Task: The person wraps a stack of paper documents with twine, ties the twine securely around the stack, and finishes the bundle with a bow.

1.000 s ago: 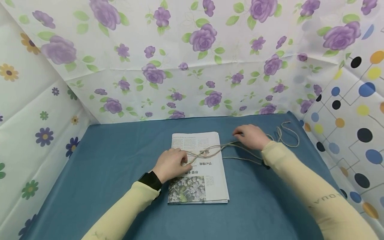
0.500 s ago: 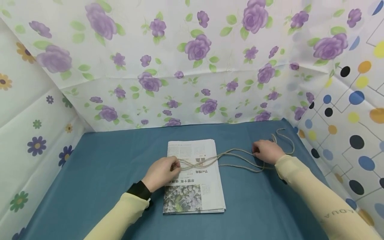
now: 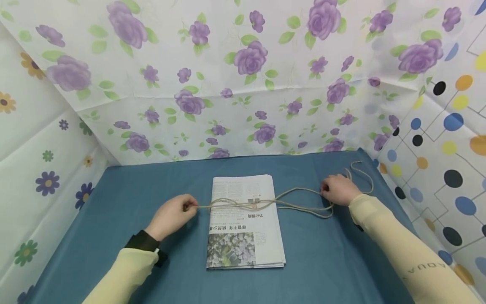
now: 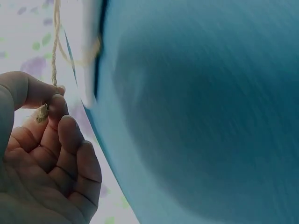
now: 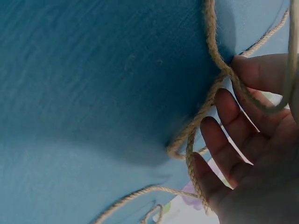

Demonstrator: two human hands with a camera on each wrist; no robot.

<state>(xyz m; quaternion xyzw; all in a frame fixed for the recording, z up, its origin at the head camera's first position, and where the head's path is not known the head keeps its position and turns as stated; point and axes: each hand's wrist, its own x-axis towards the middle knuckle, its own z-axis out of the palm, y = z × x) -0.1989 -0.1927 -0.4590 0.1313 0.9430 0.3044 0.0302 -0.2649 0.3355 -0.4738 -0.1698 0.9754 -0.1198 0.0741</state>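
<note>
A folded newspaper (image 3: 265, 240) lies flat on the blue cloth, with a tan twine (image 3: 262, 205) crossing its upper half in loose, overlapping strands. Left of the paper, my left hand (image 3: 172, 216) pinches the twine's end between thumb and forefinger. The left wrist view shows the frayed tip (image 4: 42, 113) poking out below that pinch, the other fingers loosely curled. On the right, my right hand (image 3: 339, 190) pinches a strand of twine. Several loops (image 5: 201, 116) hang by its fingers in the right wrist view.
Blue cloth (image 3: 315, 253) covers the table. Behind it rises a white sheet with purple flowers (image 3: 250, 59). Patterned sheets close off both sides, the dotted one (image 3: 453, 181) on the right. A loose twine tail (image 3: 364, 175) curls near the back right corner.
My left hand has moved left off the newspaper, drawing the twine's end past its left edge. Earlier, my right hand moved right and stayed there. The strands over the paper lie straighter.
</note>
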